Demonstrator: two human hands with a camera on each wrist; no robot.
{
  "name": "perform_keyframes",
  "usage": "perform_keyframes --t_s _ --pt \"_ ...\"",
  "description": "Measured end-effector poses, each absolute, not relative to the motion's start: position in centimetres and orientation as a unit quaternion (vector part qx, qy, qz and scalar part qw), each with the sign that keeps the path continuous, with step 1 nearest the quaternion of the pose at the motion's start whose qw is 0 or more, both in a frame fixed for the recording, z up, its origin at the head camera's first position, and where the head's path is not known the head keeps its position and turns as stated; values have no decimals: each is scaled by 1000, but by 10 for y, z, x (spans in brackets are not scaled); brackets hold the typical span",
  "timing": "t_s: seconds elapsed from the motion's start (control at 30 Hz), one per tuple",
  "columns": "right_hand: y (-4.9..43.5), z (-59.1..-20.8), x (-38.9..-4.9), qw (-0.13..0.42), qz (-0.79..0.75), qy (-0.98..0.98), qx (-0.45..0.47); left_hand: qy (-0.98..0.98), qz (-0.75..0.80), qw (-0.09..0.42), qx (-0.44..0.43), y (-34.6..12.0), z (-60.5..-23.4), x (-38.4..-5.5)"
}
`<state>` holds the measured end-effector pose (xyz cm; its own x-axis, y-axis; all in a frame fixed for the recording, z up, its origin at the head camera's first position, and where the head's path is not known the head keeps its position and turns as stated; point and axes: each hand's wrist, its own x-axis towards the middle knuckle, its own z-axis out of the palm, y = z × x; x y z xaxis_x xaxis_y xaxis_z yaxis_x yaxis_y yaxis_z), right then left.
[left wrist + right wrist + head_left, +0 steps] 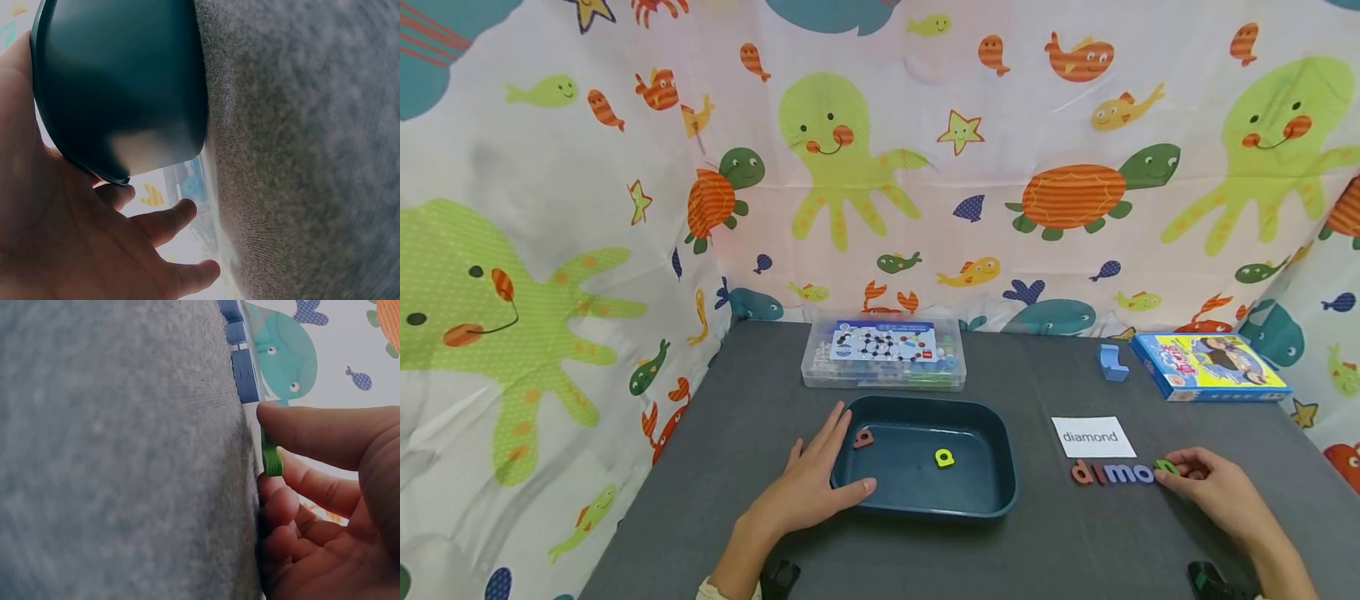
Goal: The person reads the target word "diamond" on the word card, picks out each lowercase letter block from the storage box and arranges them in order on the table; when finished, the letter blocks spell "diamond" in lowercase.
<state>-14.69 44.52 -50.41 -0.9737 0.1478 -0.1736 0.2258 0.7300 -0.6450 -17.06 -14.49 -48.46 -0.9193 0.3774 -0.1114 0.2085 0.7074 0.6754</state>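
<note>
My left hand (811,486) lies over the left end of a dark blue tray (917,487), fingers extended along its side and thumb over the near rim. The left wrist view shows the tray wall (125,81) beside that hand. Inside the tray are a reddish letter (863,437) and a yellow letter (943,458). On the right, my right hand (1221,496) pinches a green letter n (1167,467) between thumb and fingers, at the right end of a letter row. That row holds a red d (1081,472), a thin dark red letter, a purple m (1117,473) and a purple o (1143,474).
A white card (1092,437) printed "diamond" lies just behind the letter row. Farther back are a clear plastic case (883,375), a blue block-like holder (1112,363) and a colourful box (1213,367). A sea-animal curtain (880,167) surrounds the grey table.
</note>
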Motion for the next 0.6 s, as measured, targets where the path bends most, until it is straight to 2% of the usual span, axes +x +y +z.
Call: perform_keyframes --t_s 0.2,0.6 --pt "443 -506 -149 32 -328 938 105 915 350 120 161 -144 -485 -170" --pt "444 -506 -145 45 -343 934 90 917 346 123 159 -144 -484 -171"
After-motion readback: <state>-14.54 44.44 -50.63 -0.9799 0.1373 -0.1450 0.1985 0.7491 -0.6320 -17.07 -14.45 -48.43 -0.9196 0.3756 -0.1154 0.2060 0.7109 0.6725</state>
